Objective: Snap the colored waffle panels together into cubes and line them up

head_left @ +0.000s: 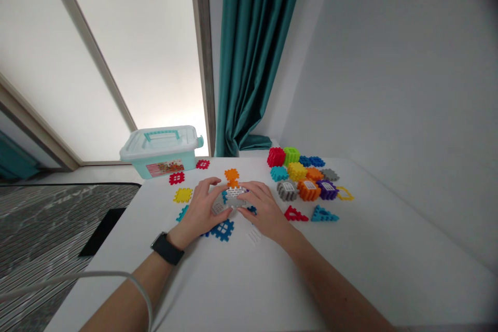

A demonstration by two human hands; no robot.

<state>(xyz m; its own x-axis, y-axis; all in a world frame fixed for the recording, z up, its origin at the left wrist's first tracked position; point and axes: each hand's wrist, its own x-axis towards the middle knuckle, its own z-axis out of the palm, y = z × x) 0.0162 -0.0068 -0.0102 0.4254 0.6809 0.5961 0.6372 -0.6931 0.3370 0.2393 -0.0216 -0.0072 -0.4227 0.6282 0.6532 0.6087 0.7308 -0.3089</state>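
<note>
- Cupping a grey plastic waffle block [229, 199] between them, the left hand [198, 212] and the right hand [262, 210] are half closed, fingers curved against its white brick-printed faces, near the middle of the white table [218, 280].
- A black smartwatch [167, 249] sits on the left wrist; a white cable [116, 274] runs across that forearm.
- Just below the hands lie a flat blue waffle piece [221, 230] and a small white clip-like part [254, 236].
- Around them, loose flat pieces stay unjoined: orange [231, 175], yellow [182, 195], teal [182, 213] and two red [176, 178].
- To the right stands a cluster of assembled chunky blocks, including orange [309, 190], purple [327, 189] and red [276, 156]; a red triangular piece [295, 213] and a teal triangular piece [324, 213] lie nearer the hands.
- Farther off, at the table's back edge, sits a lidded mint plastic storage box [159, 151], with a teal curtain [249, 62] behind.
</note>
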